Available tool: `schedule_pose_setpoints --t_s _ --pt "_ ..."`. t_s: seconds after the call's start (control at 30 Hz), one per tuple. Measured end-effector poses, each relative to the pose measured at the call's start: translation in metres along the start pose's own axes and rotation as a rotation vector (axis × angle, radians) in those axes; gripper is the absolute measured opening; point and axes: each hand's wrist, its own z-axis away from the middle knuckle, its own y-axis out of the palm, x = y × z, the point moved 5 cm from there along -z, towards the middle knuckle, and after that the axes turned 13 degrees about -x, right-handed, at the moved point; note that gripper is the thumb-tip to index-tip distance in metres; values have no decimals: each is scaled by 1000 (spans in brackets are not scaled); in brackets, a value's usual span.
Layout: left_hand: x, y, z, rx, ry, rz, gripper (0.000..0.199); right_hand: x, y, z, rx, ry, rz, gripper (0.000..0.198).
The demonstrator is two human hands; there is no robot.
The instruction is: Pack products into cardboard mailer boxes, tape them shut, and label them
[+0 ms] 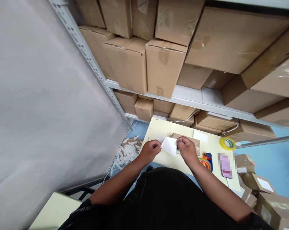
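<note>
A small white sheet of paper (169,146), bent at an angle and possibly a label, is stretched above the table between my two hands. My left hand (151,150) is closed, with thumb and fingers pinching the sheet's left corner. At its right edge my right hand (186,148) grips the sheet with curled fingers. Directly beneath lies a flat cardboard box (196,147), partly hidden by the sheet and my right hand. Close to my right wrist sits a blue tape dispenser (209,159) with an orange roll.
The pale yellow table (158,127) also bears a white sheet (200,136), a yellow tape roll (227,143) and a blurred pink phone (225,167). Shelves (197,97) of cartons stand behind. White paper scraps (128,153) lie left on the floor; boxes (273,207) are stacked right.
</note>
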Motion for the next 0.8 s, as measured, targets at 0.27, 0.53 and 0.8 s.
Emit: schedule_pose_setpoints --t_s 0.27,0.53,0.8 --pt "70 -113 7 -136 -187 -85 11 -4 10 -6 -43 90 -96 16" --pt "123 -213 -25 -177 -346 -470 19 3 16 0 -43 96 -130 17" --pt "150 -268 -72 -228 -401 -805 19 2 0 8 -127 129 -133 16"
